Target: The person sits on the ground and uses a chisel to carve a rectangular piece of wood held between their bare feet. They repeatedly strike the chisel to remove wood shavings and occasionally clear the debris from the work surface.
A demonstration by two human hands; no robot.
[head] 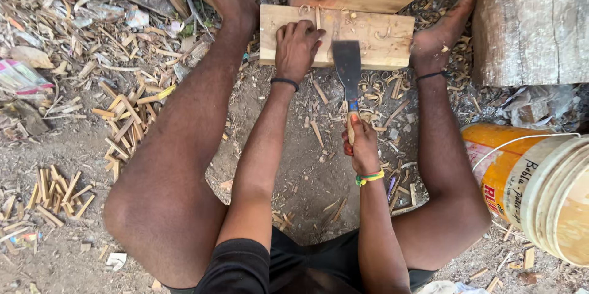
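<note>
— Looking down, what do I have in each hand?

— My left hand (297,45) lies pressed flat on a pale, squared wooden block (362,38), fingers curled over its far edge. My right hand (363,147) is wrapped tight around the wooden handle of a broad, dull metal blade (347,66), whose flat end rests on the block's near face.

— Around it?

— Curly shavings (383,85), dirt, split sticks (123,119) left, 1 orange plastic bucket (527,183) right.
</note>
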